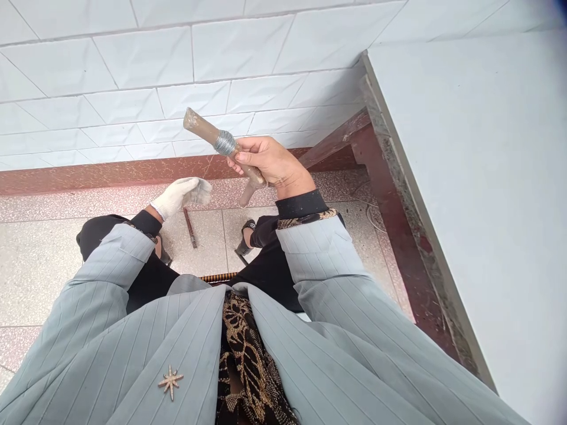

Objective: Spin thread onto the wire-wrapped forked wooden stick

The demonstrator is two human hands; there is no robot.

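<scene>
My right hand is bare and closed around a brown wooden handle that points up and to the left, toward the wall. A band of grey wire is wound round the handle just above my fingers. My left hand wears a white glove and grips a small grey piece, too small to name. It sits lower and to the left of the handle, apart from it.
A thin dark rod lies on the speckled tile floor between my feet. White wall tiles rise ahead above a red skirting. A white counter with a rough edge stands at the right.
</scene>
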